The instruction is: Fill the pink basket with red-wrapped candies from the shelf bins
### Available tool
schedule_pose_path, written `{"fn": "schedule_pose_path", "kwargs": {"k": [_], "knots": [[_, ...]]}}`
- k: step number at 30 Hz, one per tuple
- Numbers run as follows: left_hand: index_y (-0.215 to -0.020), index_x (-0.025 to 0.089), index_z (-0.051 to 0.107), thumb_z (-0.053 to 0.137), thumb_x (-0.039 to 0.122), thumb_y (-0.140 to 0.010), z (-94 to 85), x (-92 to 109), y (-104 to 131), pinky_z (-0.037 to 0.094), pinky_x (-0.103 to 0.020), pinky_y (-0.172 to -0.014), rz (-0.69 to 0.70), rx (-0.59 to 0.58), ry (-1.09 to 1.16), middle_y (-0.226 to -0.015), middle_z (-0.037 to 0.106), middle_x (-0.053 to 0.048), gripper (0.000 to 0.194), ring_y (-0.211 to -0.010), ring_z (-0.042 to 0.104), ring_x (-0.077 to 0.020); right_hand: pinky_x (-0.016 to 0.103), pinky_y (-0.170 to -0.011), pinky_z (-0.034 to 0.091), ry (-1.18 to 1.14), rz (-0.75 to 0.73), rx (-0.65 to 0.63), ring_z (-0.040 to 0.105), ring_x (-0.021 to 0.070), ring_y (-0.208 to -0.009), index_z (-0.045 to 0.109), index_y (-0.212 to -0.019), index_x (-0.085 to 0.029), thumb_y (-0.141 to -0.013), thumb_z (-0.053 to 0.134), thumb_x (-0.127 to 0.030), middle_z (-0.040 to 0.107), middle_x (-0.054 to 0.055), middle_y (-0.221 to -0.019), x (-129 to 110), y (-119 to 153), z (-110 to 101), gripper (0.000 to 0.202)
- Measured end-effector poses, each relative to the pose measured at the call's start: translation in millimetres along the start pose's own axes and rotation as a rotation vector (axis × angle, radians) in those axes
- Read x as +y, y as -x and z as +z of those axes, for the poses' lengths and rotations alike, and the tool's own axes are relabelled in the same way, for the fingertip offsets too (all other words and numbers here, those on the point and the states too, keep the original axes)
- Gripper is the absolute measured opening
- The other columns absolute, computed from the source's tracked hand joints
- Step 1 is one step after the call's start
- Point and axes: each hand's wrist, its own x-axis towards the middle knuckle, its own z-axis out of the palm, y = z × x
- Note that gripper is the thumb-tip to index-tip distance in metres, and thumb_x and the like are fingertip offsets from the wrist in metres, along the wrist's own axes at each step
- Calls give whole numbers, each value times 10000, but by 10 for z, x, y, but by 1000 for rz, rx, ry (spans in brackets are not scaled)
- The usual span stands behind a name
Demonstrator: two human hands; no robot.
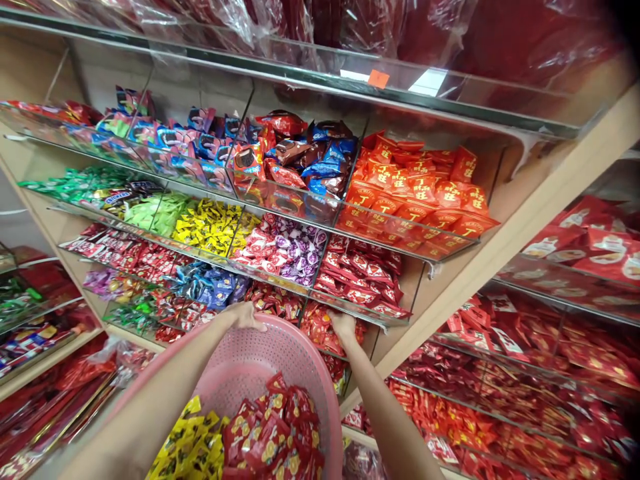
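Observation:
My left hand is closed over the far rim of a pink perforated plastic basket, thumb toward the inside. Inside the basket, yellow-wrapped candies lie on the left and red-wrapped candies with orange fruit pictures on the right. Just beyond the basket, my right hand reaches into a low shelf compartment of red packets. Its fingers are mostly hidden by the hand itself and the packets, so any hold on them does not show.
Clear-fronted shelves hold orange-red packets, purple-wrapped candies, yellow candies and green candies. A wooden upright stands right of my right arm. More red packets fill the neighbouring rack. Plastic-wrapped red goods lie above.

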Motion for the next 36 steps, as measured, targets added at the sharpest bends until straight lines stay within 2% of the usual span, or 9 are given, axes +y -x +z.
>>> {"fn": "schedule_pose_path", "kwargs": {"k": [5, 9, 11, 13, 16, 20, 27, 33, 36], "knots": [[-598, 165, 599, 540, 720, -442, -38, 26, 39, 336, -253, -519, 20, -12, -10, -674, 610, -81, 579, -646, 568, -209, 253, -544, 479, -314, 89, 50, 585, 143, -595, 549, -910, -127, -725, 520, -470, 627, 50, -722, 154, 145, 22, 391], [-613, 165, 596, 525, 752, -428, -61, 62, 69, 351, -262, -541, 10, -27, -29, -728, 637, -105, 620, -677, 580, -228, 255, -564, 484, -523, 114, -20, 584, 137, -585, 518, -976, -148, -621, 624, -485, 585, -18, -622, 361, 396, 21, 501], [-609, 160, 600, 534, 752, -416, -59, 68, 75, 361, -261, -553, 4, -31, -25, -735, 642, -110, 626, -683, 586, -230, 263, -556, 468, -420, 104, -82, 585, 154, -584, 517, -1010, -146, -605, 638, -462, 582, -28, -585, 433, 468, 30, 529], [-605, 158, 605, 541, 748, -413, -53, 68, 78, 370, -260, -560, 2, -30, -16, -733, 644, -109, 624, -684, 589, -231, 259, -553, 444, -209, 65, -130, 585, 167, -586, 535, -1014, -139, -621, 631, -425, 591, -16, -565, 451, 484, 38, 496], [-602, 155, 612, 552, 735, -417, -48, 71, 85, 375, -262, -561, -8, -31, -10, -736, 643, -107, 612, -684, 589, -232, 233, -539, 395, 12, 8, -187, 577, 161, -584, 549, -1020, -156, -647, 616, -357, 607, -5, -581, 397, 442, 45, 429], [-651, 156, 631, 548, 725, -436, -65, 91, 107, 381, -266, -567, -25, -39, -28, -765, 645, -109, 614, -691, 589, -234, 215, -485, 320, 167, -18, -221, 547, 146, -541, 547, -1006, -166, -660, 593, -342, 584, -19, -569, 316, 388, 86, 390], [-685, 151, 634, 537, 723, -457, -63, 81, 108, 375, -271, -554, -15, -43, -43, -805, 652, -125, 623, -705, 593, -245, 220, -480, 309, 179, -18, -178, 534, 155, -564, 515, -990, -153, -663, 561, -511, 575, 9, -625, 253, 459, 183, 487], [-740, 156, 656, 542, 721, -461, -45, 62, 88, 397, -281, -583, -14, -42, -37, -821, 661, -126, 640, -726, 602, -257, 224, -494, 332, 144, 27, -93, 541, 157, -584, 478, -1072, -149, -644, 578, -482, 585, 15, -662, 154, 544, 205, 551], [-758, 161, 659, 538, 735, -449, -53, 74, 93, 403, -272, -585, -27, -62, -52, -841, 663, -116, 663, -743, 604, -252, 228, -488, 343, 41, 17, -36, 515, 146, -539, 526, -969, -142, -618, 599, -460, 561, -9, -600, 173, 564, 246, 479]]}}
